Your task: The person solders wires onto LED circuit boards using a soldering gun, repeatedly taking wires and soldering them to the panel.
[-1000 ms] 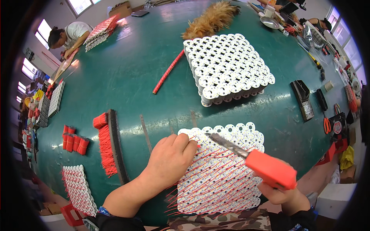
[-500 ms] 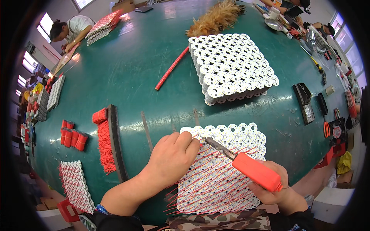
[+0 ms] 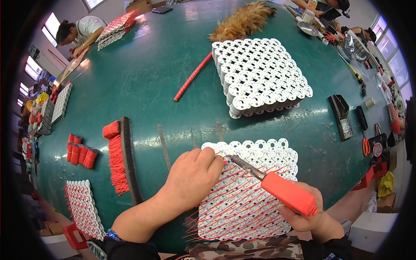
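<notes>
A panel of round white circuit boards (image 3: 255, 148) lies in front of me, with thin red wires (image 3: 242, 203) slanting across most of it. My right hand (image 3: 305, 208) grips the red handle of a soldering iron (image 3: 288, 193). Its dark tip points left and meets the panel's upper left part, right by my left fingertips. Over the panel's left edge, my left hand (image 3: 193, 173) is closed in a pinch on a red wire, most of which the fingers hide.
Left of me, loose red wires (image 3: 118, 162) lie along a dark curved bar (image 3: 129, 160), near bundled red wires (image 3: 81, 151) and another wired panel (image 3: 84, 208). Ahead are a stack of white panels (image 3: 262, 73), a red stick (image 3: 193, 77) and a feather duster (image 3: 242, 19). Other people work at the far edges.
Both hands and the soldering iron hold almost the same place over the panel. The whole view has shifted very slightly.
</notes>
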Motion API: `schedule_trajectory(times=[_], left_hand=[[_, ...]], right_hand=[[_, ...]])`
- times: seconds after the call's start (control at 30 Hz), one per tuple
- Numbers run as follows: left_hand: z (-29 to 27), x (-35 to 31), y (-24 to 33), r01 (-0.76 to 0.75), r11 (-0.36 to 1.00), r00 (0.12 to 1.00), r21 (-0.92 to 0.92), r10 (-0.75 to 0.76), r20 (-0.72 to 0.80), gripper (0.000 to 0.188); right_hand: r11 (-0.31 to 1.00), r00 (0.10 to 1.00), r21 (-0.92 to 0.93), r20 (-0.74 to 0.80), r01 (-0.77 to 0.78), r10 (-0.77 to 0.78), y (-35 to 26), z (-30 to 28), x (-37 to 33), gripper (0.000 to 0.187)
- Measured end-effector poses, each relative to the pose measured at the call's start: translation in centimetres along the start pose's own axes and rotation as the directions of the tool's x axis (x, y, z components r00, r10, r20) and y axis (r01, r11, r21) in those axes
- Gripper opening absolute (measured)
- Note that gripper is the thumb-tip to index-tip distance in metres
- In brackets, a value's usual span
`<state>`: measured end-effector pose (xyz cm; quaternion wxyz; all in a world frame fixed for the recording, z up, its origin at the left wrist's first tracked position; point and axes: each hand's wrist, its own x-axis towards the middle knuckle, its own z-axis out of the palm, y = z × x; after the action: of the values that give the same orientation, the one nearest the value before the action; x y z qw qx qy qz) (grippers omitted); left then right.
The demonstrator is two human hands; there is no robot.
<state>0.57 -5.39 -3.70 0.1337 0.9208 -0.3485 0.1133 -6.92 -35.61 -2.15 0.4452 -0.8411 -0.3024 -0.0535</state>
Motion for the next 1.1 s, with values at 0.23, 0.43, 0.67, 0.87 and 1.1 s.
schedule_trajectory(times=[0.23,0.43,0.67,0.87,1.1], left_hand=[[0.0,0.1,0.0,-0.011,1.000,1.000,0.003,0.011,-0.009,0.013],[0.1,-0.1,0.0,-0.009,1.000,1.000,0.003,0.009,-0.013,0.013],[0.0,0.1,-0.1,-0.007,1.000,1.000,0.001,0.007,-0.008,0.012],[0.0,0.0,0.0,-0.004,1.000,1.000,0.000,0.004,-0.011,0.011],[0.0,0.0,0.1,-0.007,1.000,1.000,-0.009,0.007,-0.011,0.012]], right_hand=[[1.000,1.000,0.011,0.014,-0.016,0.016,0.1,-0.1,-0.2,0.061],[1.000,1.000,0.008,0.007,-0.010,0.010,0.0,0.0,0.0,0.060],[1.000,1.000,-0.004,0.010,-0.027,0.027,-0.2,-0.1,0.2,0.060],[0.999,0.999,-0.020,0.012,-0.045,0.045,-0.4,-0.9,0.1,0.052],[0.828,0.893,0.435,-0.108,-0.353,0.437,-1.8,-1.7,-3.3,0.047]])
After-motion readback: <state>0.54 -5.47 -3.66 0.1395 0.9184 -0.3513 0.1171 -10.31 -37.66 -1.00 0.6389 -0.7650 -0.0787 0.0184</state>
